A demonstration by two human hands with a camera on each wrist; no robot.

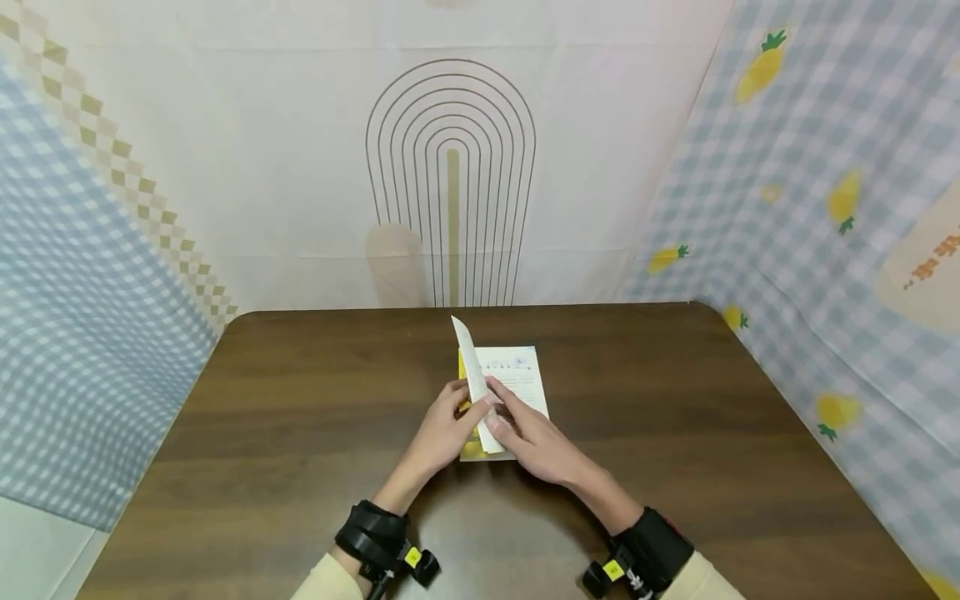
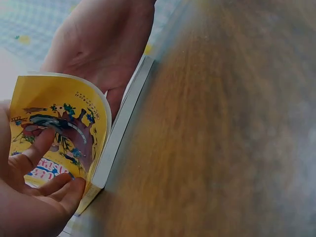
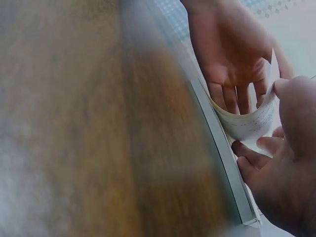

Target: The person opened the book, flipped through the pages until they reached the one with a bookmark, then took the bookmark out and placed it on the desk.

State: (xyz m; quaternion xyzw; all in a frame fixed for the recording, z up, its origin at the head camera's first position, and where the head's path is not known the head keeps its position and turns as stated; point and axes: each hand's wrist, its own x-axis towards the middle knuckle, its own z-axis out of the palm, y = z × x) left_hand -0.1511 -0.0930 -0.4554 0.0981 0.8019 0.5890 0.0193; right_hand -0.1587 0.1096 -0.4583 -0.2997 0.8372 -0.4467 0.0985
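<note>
A book (image 1: 517,375) lies on the table with its yellow picture cover (image 2: 64,106) lifted and bent upright. In the head view the white inner side (image 1: 470,367) of that cover faces the right. My left hand (image 1: 442,429) pinches the cover, its fingers on the yellow outer face and its thumb on the inner side. From the right, my right hand (image 1: 540,442) reaches over the printed page and touches the curved inner side with its thumb and fingers. The right wrist view shows this curve (image 3: 249,123) between the two hands. Some right fingertips are hidden behind the cover.
The brown wooden table (image 1: 315,392) extends around the book on all sides. A white cloth (image 1: 285,167) with arch lines hangs behind it. Blue checked cloths hang at the left and right (image 1: 757,208). Black straps with small cameras (image 1: 652,550) are on both wrists.
</note>
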